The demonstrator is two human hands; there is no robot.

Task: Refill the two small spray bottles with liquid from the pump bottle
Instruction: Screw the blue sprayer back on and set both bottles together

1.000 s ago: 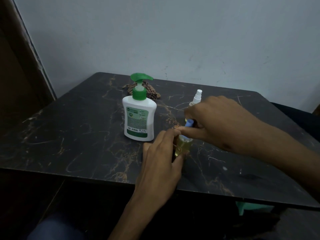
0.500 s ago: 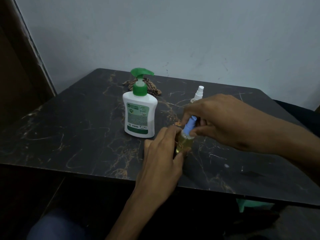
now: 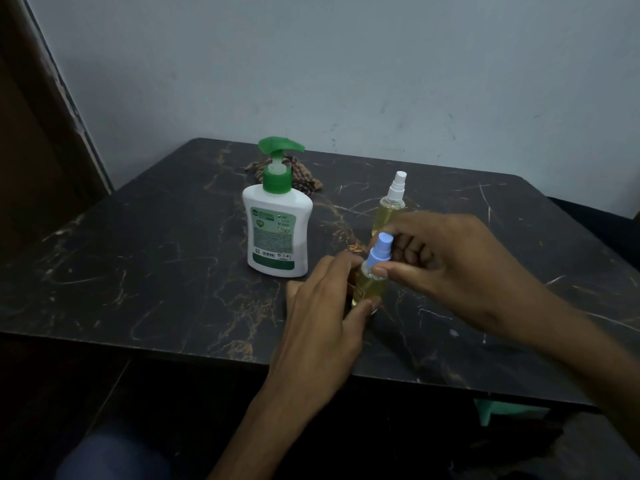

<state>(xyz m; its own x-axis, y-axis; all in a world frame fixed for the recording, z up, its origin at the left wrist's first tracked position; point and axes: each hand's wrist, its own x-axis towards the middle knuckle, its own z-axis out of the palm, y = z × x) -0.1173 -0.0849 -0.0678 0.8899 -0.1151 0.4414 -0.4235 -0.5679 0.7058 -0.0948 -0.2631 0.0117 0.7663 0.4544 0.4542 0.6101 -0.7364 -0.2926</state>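
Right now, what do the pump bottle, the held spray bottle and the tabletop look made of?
Pump bottle: opaque white plastic, slight sheen, green plastic pump.
Spray bottle: clear plastic or glass, yellowish liquid showing through; matte blue cap.
Tabletop: dark marble-look surface with gold veins, possibly laminate.

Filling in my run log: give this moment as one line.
left hand: grips blue-capped spray bottle body | right hand: pinches its blue cap | pump bottle: untouched | white-capped spray bottle: standing behind
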